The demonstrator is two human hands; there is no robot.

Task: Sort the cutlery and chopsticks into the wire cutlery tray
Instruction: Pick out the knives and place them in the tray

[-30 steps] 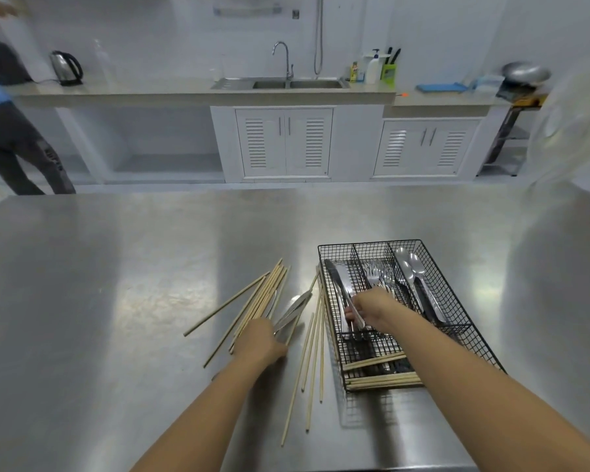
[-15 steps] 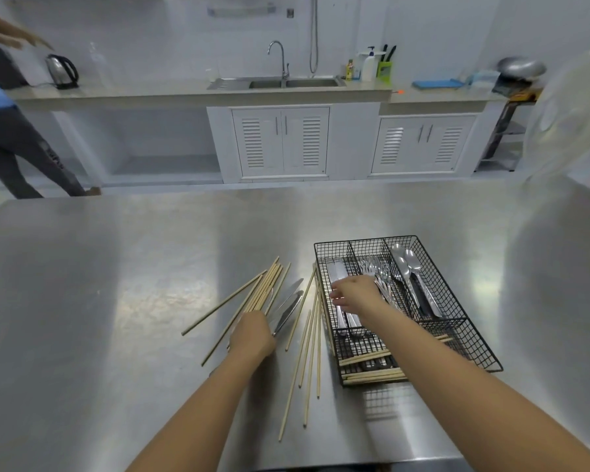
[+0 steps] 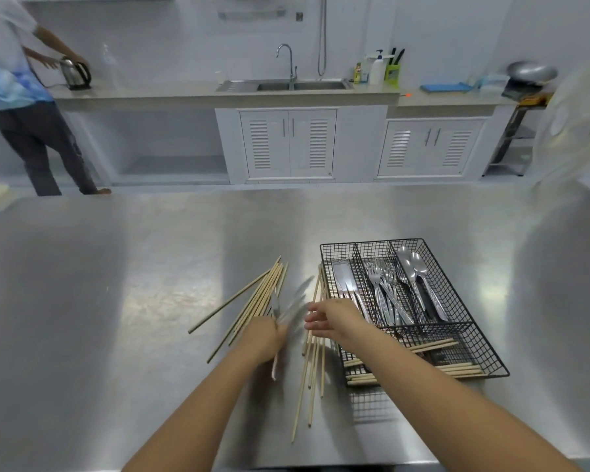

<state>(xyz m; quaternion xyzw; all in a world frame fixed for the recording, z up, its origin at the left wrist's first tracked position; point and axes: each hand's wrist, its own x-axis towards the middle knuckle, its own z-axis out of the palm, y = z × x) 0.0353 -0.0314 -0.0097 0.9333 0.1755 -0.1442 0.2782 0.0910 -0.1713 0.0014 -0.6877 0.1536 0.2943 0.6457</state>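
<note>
At lower centre of the frame I see the left hand (image 3: 264,337) curled round a table knife (image 3: 274,367), its handle poking out below the fist. Just right of it, the right hand (image 3: 334,320) hovers with fingers spread, holding nothing, over loose chopsticks (image 3: 312,376) on the steel table (image 3: 116,301). Just beside those, the wire cutlery tray (image 3: 372,242) holds bundled chopsticks (image 3: 457,369) across its near end, then knives (image 3: 343,281), forks (image 3: 380,284) and spoons (image 3: 411,267) in separate slots. Upper left, a person (image 3: 21,97) touches a kettle (image 3: 77,74)

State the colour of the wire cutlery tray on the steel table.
The rectangular wire-mesh cutlery tray is black; the head view shows it best.
</note>
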